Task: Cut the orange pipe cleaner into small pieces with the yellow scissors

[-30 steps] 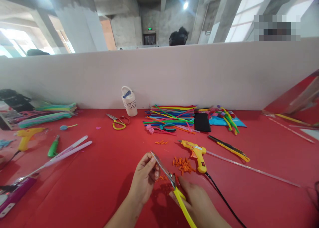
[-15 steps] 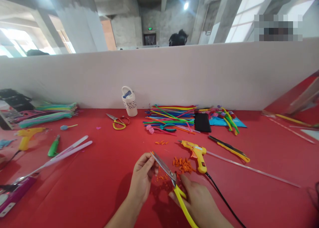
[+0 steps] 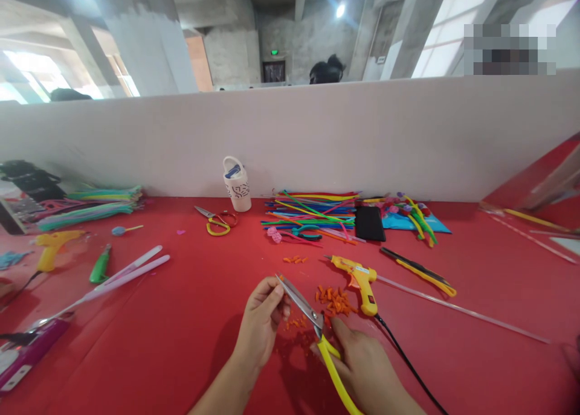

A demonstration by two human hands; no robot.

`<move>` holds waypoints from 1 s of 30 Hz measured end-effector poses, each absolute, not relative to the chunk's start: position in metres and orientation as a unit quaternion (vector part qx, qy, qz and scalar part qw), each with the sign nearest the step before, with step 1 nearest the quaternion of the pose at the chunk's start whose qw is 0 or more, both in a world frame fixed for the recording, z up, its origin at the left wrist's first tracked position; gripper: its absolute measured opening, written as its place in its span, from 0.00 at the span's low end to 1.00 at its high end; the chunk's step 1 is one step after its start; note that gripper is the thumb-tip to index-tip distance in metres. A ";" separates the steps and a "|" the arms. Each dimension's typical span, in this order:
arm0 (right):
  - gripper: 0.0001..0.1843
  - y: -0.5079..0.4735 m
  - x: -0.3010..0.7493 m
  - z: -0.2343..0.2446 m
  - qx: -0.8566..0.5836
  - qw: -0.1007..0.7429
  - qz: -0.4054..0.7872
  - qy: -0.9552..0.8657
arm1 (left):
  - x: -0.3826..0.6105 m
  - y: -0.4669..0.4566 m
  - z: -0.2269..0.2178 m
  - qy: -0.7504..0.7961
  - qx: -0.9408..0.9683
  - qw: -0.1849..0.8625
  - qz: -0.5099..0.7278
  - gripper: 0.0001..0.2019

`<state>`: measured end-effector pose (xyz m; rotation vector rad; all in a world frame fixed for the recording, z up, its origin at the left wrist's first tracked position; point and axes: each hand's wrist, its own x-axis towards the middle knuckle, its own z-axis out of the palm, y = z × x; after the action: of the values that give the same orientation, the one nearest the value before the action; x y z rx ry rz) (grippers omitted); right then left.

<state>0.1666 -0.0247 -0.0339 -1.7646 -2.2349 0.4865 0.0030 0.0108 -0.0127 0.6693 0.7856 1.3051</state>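
My right hand [image 3: 362,357] grips yellow-handled scissors [image 3: 304,303], their blades pointing up and left. At the blade tips, my left hand [image 3: 263,318] pinches a small orange piece [image 3: 281,277], mostly hidden by the fingers. Beside the scissors lies a pile of short orange pieces [image 3: 335,300]. Finer orange scraps [image 3: 296,324] are scattered on the red table under the blades, and a few more orange bits [image 3: 295,260] sit farther back.
A yellow glue gun [image 3: 362,282] with a black cord lies right of the pile. Behind are a bundle of pipe cleaners [image 3: 310,212], a black phone [image 3: 370,223], a white cup [image 3: 238,185] and red-and-yellow scissors [image 3: 217,223]. A hair straightener [image 3: 127,276] lies left.
The scissor blades look slightly more closed around the orange piece, and my right hand has shifted a little. The whole view has drifted slightly; the left hand keeps its pinch.
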 end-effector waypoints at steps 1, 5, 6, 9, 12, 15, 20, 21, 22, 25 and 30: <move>0.15 -0.024 0.167 -0.034 -0.614 0.122 0.175 -0.760 | 0.003 0.011 -0.013 0.349 0.296 0.673 0.581 0.04; 0.15 -0.024 0.168 -0.034 -0.626 0.118 0.173 -0.751 | 0.003 0.012 -0.012 0.351 0.288 0.670 0.587 0.03; 0.15 -0.024 0.168 -0.034 -0.624 0.117 0.162 -0.755 | 0.003 0.012 -0.012 0.352 0.288 0.669 0.588 0.04; 0.16 -0.024 0.167 -0.033 -0.622 0.108 0.147 -0.761 | 0.003 0.013 -0.012 0.356 0.294 0.663 0.590 0.04; 0.15 -0.024 0.168 -0.032 -0.622 0.104 0.158 -0.760 | 0.002 0.014 -0.013 0.351 0.290 0.664 0.593 0.03; 0.15 -0.024 0.168 -0.031 -0.617 0.107 0.173 -0.760 | 0.002 0.014 -0.014 0.338 0.282 0.678 0.589 0.03; 0.17 -0.026 0.167 -0.032 -0.597 0.119 0.176 -0.773 | 0.002 0.014 -0.015 0.324 0.279 0.695 0.578 0.05; 0.17 -0.027 0.167 -0.033 -0.594 0.120 0.174 -0.776 | 0.002 0.014 -0.015 0.323 0.279 0.696 0.578 0.05; 0.17 -0.027 0.166 -0.033 -0.591 0.123 0.172 -0.778 | 0.002 0.014 -0.015 0.321 0.278 0.697 0.578 0.05; 0.17 -0.028 0.166 -0.032 -0.584 0.136 0.157 -0.785 | 0.002 0.014 -0.015 0.316 0.278 0.700 0.577 0.06; 0.17 -0.028 0.165 -0.031 -0.567 0.168 0.116 -0.798 | 0.002 0.013 -0.016 0.312 0.270 0.705 0.577 0.05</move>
<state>0.1653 -0.0280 -0.0312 -1.6137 -2.2696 0.3304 0.0020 0.0133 -0.0161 0.5999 0.6936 1.2837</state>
